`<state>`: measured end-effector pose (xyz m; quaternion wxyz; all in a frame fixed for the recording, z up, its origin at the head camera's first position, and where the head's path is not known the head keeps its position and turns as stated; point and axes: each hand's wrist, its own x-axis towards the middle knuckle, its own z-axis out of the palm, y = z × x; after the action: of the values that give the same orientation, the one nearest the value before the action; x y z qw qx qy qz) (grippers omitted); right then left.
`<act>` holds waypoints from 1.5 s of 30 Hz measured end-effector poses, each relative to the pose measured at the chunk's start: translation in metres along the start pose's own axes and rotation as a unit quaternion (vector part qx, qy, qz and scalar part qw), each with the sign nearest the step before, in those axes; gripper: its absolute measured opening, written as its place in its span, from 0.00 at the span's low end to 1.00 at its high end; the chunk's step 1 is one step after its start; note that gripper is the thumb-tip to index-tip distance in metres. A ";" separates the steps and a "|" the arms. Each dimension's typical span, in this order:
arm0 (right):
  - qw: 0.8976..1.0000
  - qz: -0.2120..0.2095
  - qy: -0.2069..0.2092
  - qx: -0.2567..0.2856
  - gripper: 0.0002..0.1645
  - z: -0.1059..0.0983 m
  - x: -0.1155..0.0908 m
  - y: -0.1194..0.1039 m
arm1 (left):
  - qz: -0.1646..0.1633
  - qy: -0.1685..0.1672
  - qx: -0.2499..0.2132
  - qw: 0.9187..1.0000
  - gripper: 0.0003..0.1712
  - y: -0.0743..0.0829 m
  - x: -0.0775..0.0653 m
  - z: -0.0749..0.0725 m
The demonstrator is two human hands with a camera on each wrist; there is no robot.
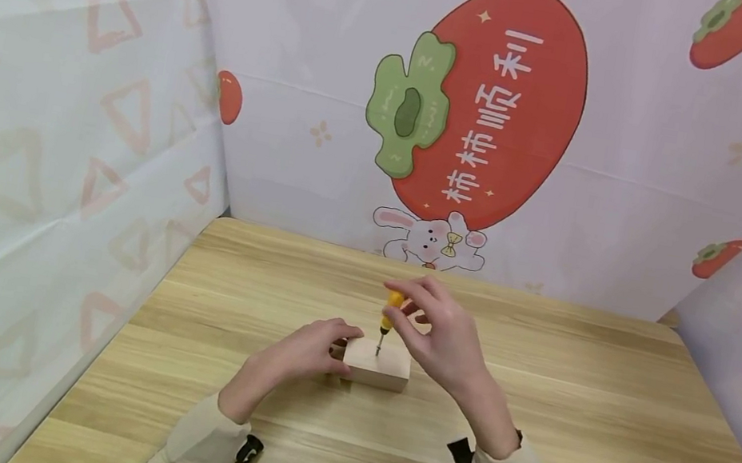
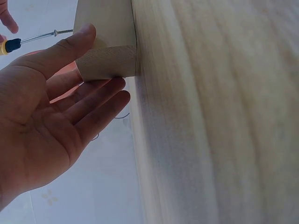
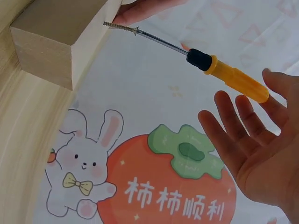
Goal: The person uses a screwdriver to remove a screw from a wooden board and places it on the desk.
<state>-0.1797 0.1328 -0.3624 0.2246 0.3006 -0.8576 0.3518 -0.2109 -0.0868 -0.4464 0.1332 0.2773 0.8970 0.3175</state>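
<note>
A pale wooden block (image 1: 374, 378) lies on the table. My left hand (image 1: 304, 349) grips its left end, thumb on the near side and fingers on the far side; the left wrist view shows the thumb (image 2: 74, 44) against the block. A screw (image 3: 120, 27) stands in the block's top face, most of its thread showing. On its head sits the tip of a screwdriver (image 3: 238, 81) with a yellow handle and black collar, held nearly upright over the block. My right hand (image 1: 445, 336) pinches the handle near its top end between thumb and index finger, the other fingers loosely bent.
The wood-grain table (image 1: 576, 410) stretches out on both sides of the block. Behind it hangs a white cloth (image 1: 294, 163) printed with a large persimmon and a rabbit. Another patterned cloth (image 1: 62, 158) hangs along the left edge. Black wrist mounts (image 1: 462, 456) project near the sleeves.
</note>
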 end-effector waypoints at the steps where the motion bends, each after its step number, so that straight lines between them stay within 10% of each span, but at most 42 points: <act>1: 1.000 -0.001 0.004 0.002 0.19 0.001 0.000 0.000 | -0.002 0.000 -0.001 1.000 0.30 0.000 0.000 0.000; 45: 0.997 0.019 0.063 0.027 0.20 0.013 -0.005 -0.005 | -0.005 0.002 -0.002 1.000 0.31 0.000 0.001 0.001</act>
<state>-0.1750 0.1216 -0.3714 0.2630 0.2673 -0.8375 0.3975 -0.2118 -0.0858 -0.4473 0.1338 0.2716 0.8980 0.3194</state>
